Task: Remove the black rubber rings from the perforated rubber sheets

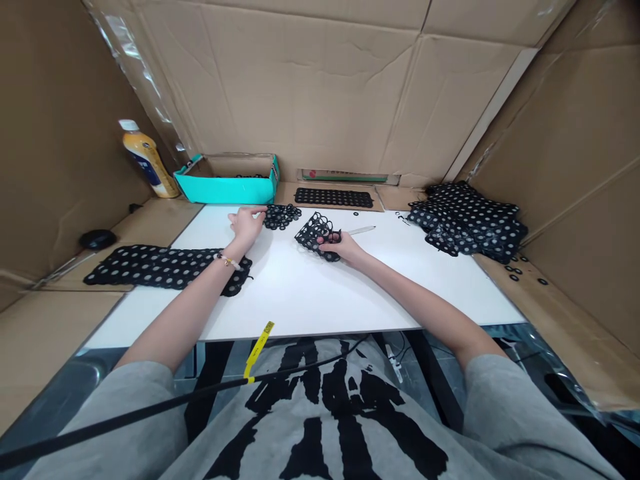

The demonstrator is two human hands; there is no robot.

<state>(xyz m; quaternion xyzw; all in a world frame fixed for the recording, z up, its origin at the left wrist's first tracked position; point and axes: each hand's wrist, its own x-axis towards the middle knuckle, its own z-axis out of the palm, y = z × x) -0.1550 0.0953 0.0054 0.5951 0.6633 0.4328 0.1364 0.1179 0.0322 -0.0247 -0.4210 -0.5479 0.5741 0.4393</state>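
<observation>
My left hand (247, 225) is at the left edge of a small heap of black rings (283, 217) on the white board. Its thumb and forefinger come together there, and whatever lies between the fingertips is too small to make out. Held in my right hand (346, 249) is a piece of black ring mesh (311, 233), partly folded and raised at its left end. The fingers are closed on the mesh's right part and hide some of it. A white pen (363, 230) lies just behind that hand.
A long black ring mesh (150, 268) passes under my left forearm. At the back stand a teal-sided box (225, 191) and a bottle (149, 160). Another mesh strip (333, 197) lies nearby. Piled meshes (470, 217) and loose rings (514, 277) are at right. Cardboard walls (300, 87) enclose the board (300, 300).
</observation>
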